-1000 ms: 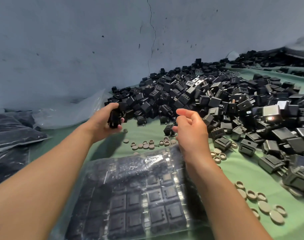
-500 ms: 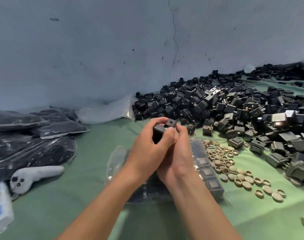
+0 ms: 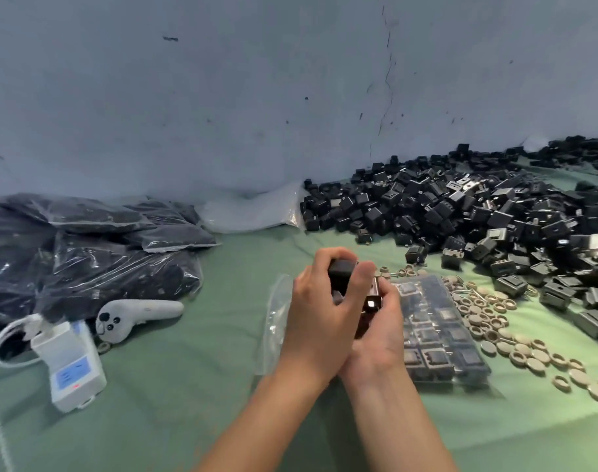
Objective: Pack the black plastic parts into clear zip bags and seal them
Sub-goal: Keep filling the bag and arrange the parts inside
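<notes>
My left hand [image 3: 319, 315] and my right hand [image 3: 381, 330] meet above the green cloth, both curled round a small stack of black plastic parts [image 3: 341, 272]. Right below and to the right of them lies a clear zip bag [image 3: 440, 332] with black parts laid flat in rows; my hands hide its left part. A big heap of loose black parts [image 3: 467, 212] spreads along the wall at the right.
Filled clear bags of black parts [image 3: 86, 253] are piled at the left. A grey controller [image 3: 137, 313] and a white device with a hose [image 3: 71, 364] lie near them. Beige rings and caps [image 3: 515, 338] are scattered right of the zip bag. An empty clear bag [image 3: 249, 212] leans against the wall.
My left hand has brought parts from the heap to my right hand, and both now hold them over the bag. My view has swung left, showing the filled bags and the white device.
</notes>
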Available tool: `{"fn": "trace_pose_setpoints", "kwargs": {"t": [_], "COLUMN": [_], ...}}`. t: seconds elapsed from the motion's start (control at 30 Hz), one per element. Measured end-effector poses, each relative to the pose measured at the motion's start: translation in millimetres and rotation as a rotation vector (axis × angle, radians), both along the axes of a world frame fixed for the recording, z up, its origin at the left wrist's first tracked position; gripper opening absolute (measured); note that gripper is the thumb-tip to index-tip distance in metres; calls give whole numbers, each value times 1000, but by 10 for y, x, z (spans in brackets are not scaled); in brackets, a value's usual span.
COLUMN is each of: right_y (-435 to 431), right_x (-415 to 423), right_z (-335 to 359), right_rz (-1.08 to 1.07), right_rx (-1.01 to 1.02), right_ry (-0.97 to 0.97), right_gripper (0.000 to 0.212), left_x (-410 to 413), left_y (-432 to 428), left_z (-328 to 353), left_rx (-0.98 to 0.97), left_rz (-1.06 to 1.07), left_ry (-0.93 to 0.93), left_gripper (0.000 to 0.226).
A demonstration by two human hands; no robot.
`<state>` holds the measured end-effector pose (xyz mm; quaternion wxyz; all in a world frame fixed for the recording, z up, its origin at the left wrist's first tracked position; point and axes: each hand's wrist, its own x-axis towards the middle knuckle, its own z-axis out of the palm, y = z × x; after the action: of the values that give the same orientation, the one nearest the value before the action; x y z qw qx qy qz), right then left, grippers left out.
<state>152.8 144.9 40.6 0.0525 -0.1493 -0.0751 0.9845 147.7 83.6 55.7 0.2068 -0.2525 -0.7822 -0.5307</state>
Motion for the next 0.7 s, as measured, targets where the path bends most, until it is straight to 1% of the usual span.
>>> {"fn": "trace_pose_setpoints", "kwargs": {"t": [0.07, 0.13, 0.17, 0.23, 0.3, 0.4, 0.43, 0.5, 0.57, 0.63, 0.7], "right_y": [35, 110, 166, 296, 422, 526, 541, 545, 551, 567, 592], "right_x": [41, 92, 121, 184, 268, 370, 392, 424, 476, 518, 501], "right_z": [-7, 20, 33, 28, 7, -14, -14, -4, -30, -61, -56], "right_rz": [-7, 13, 14, -15, -51, -87, -93, -91, -87, -75, -49], "right_rx": [-56, -105, -122, -135, -134, -132, -125, -99, -74, -78, -59], "right_ry": [12, 51, 68, 90, 107, 99, 98, 94, 85, 86, 89], "right_gripper": [21, 15, 13, 13, 15, 17, 18, 19, 23, 25, 23], "left_x": [44, 25, -9, -87, -157, -256, -277, -313, -323, -336, -336], "left_y": [62, 74, 40, -103, -336, -768, -903, -1108, -1183, -1133, -1036], "left_z": [43, 111, 130, 103, 13, -173, -214, -289, -370, -459, -545], "left_rx": [308, 591, 677, 750, 731, 600, 586, 587, 542, 492, 456], "left_rz": [-48, 12, 89, 253, 382, 469, 483, 487, 484, 445, 360], "left_ry": [-99, -147, -145, -150, -233, -345, -372, -423, -472, -544, -629], "left_gripper": [26, 20, 19, 26, 38, 28, 27, 32, 32, 24, 16]}}
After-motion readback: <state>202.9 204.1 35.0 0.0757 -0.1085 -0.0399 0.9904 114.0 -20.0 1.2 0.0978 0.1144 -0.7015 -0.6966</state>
